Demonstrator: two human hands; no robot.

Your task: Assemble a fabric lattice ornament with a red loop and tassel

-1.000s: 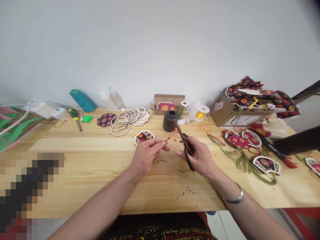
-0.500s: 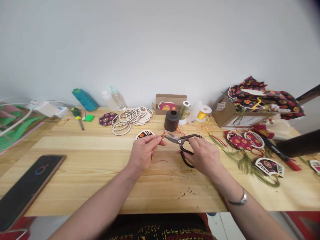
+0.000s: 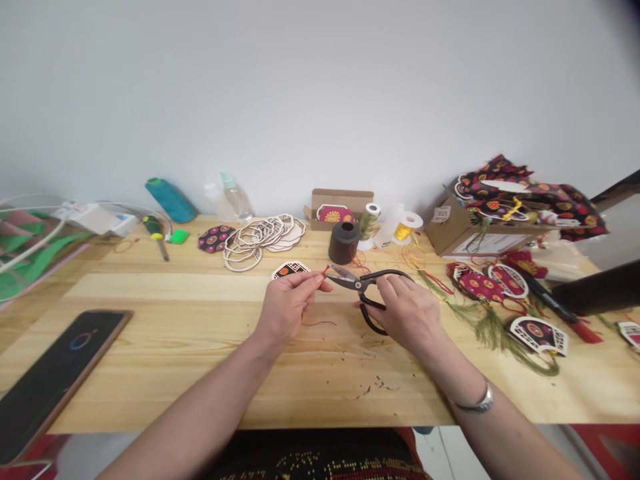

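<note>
Between thumb and fingertips, my left hand [image 3: 290, 303] pinches a red cord [image 3: 325, 270], whose short end sticks up from the fingers. A thin tail of red cord hangs below that hand onto the table. My right hand [image 3: 410, 307] grips black-handled scissors [image 3: 358, 285]. The scissor blades stand slightly apart, with their tips at the cord end beside my left fingertips. Just behind my left hand lies a patterned ornament [image 3: 290, 269] with a pale rim, partly covered by the hand.
Pale cut-out frames [image 3: 265, 237] lie behind my left hand. A black thread cone [image 3: 344, 243] stands beyond the scissors, near a yellow thread spool [image 3: 404, 230]. Tasselled ornaments [image 3: 483, 283] and a cardboard box [image 3: 480, 240] are at right. A phone [image 3: 65, 373] lies at left.
The scissor blades have opened a little wider at the cord end. My left hand keeps its pinch in nearly the same place.
</note>
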